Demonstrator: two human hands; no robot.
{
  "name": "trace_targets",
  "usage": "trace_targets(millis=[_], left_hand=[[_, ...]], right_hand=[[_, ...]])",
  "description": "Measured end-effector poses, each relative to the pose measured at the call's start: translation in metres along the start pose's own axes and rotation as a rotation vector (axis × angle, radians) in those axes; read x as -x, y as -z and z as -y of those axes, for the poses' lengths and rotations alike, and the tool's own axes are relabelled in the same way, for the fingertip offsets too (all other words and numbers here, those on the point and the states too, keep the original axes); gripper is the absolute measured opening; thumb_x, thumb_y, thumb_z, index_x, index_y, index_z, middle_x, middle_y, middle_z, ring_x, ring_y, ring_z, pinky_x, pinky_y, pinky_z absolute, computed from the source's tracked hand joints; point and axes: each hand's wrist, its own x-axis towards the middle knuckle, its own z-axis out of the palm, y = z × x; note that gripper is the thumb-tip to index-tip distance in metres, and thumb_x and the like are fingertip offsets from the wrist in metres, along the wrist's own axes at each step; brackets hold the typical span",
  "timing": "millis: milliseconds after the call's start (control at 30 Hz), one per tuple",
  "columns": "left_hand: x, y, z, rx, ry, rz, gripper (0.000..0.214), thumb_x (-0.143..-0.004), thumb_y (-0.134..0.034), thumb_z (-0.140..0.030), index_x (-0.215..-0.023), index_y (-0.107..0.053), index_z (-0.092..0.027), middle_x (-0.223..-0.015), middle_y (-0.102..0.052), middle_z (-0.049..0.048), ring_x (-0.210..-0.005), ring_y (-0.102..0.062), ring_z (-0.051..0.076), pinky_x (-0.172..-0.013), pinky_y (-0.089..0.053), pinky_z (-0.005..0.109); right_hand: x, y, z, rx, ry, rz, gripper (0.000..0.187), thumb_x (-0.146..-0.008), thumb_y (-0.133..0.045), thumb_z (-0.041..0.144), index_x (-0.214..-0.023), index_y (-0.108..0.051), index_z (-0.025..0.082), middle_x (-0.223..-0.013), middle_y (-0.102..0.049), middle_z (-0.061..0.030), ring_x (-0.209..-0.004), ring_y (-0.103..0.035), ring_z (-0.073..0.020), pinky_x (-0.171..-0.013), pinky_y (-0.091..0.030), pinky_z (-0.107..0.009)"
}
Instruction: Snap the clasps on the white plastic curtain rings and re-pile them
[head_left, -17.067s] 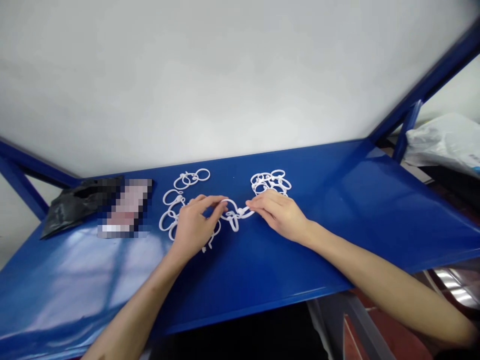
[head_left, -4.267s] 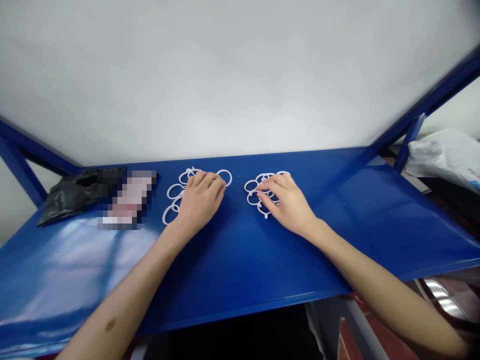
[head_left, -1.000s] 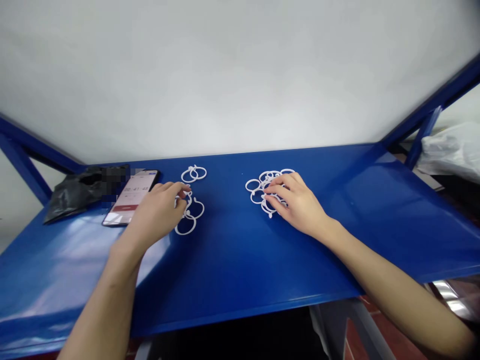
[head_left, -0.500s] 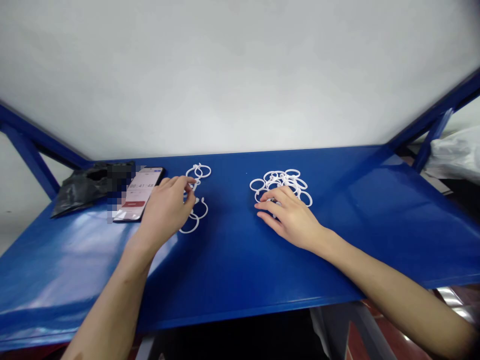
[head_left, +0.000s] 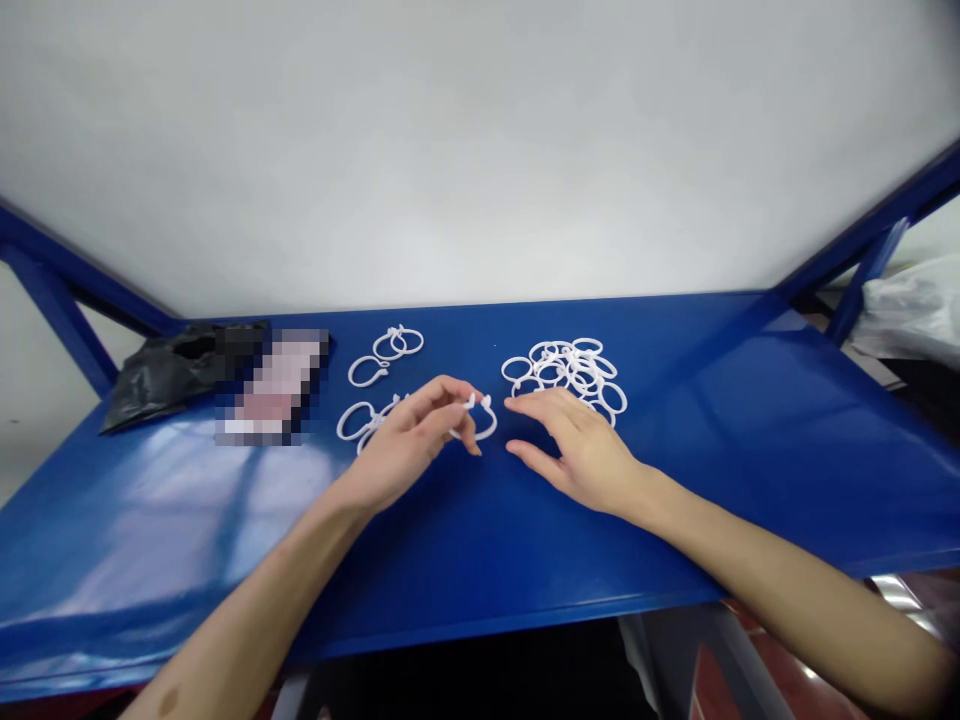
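My left hand (head_left: pixel 420 430) pinches a white plastic ring (head_left: pixel 491 425) whose two knobbed ends point up and stand a little apart. Facing it, my right hand (head_left: pixel 577 440) has its thumb and fingers spread, with nothing visible between them. Just behind the right hand lies a pile of white rings (head_left: pixel 585 372), partly covered by its fingers. Several more white rings (head_left: pixel 367 371) lie in a loose group at the left, some half hidden behind my left hand.
Everything rests on a blue table (head_left: pixel 480 560) against a pale wall (head_left: pixel 480 150). A black plastic bag (head_left: pixel 157 380) and a blurred-out phone (head_left: pixel 277 385) lie at the left. Blue frame bars (head_left: pixel 874 230) rise at the table's sides.
My left hand has moved right, from the left group to the middle, and now holds a ring there. My right hand stays near the pile, its fingers a little wider apart.
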Motion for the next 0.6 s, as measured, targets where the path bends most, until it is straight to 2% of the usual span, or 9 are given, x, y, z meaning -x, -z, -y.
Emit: trace_targets(millis=[167, 267, 433, 600], left_hand=[[-0.001, -0.008, 0.015, 0.002, -0.057, 0.094, 0.019, -0.098, -0.057, -0.039, -0.106, -0.059, -0.021, -0.08, -0.067, -0.0001, -0.077, -0.066, 0.014, -0.08, -0.051, 0.033], [-0.002, -0.01, 0.017, -0.033, -0.078, 0.067, 0.02, -0.096, -0.06, -0.039, -0.103, -0.062, -0.021, -0.09, -0.07, 0.0026, -0.087, -0.069, 0.017, -0.085, -0.056, 0.036], [0.0, -0.015, 0.016, -0.378, -0.197, -0.096, 0.017, -0.093, -0.062, -0.038, -0.1, -0.067, -0.022, -0.099, -0.073, 0.0036, -0.091, -0.069, 0.017, -0.087, -0.057, 0.035], [0.004, -0.02, 0.018, -0.672, -0.353, -0.137, 0.016, -0.098, -0.056, -0.032, -0.098, -0.069, -0.023, -0.098, -0.074, 0.0036, -0.089, -0.069, 0.017, -0.084, -0.055, 0.032]], right_hand=[[0.004, -0.005, 0.002, -0.136, -0.029, 0.013, 0.019, -0.098, -0.059, 0.023, -0.117, -0.057, 0.018, -0.102, -0.074, -0.0061, -0.089, -0.071, -0.0174, -0.077, -0.06, -0.032], [0.004, -0.007, 0.003, -0.166, -0.046, -0.033, 0.017, -0.097, -0.057, 0.017, -0.113, -0.059, 0.018, -0.098, -0.074, -0.005, -0.086, -0.071, -0.0158, -0.075, -0.059, -0.03], [0.004, -0.01, 0.004, -0.114, -0.1, -0.094, 0.012, -0.099, -0.055, 0.019, -0.11, -0.059, 0.019, -0.096, -0.074, -0.0049, -0.083, -0.07, -0.015, -0.073, -0.058, -0.029], [0.005, -0.011, 0.002, -0.088, -0.14, -0.079, 0.012, -0.102, -0.05, 0.023, -0.108, -0.06, 0.02, -0.101, -0.074, -0.0061, -0.09, -0.071, -0.0158, -0.077, -0.057, -0.03]])
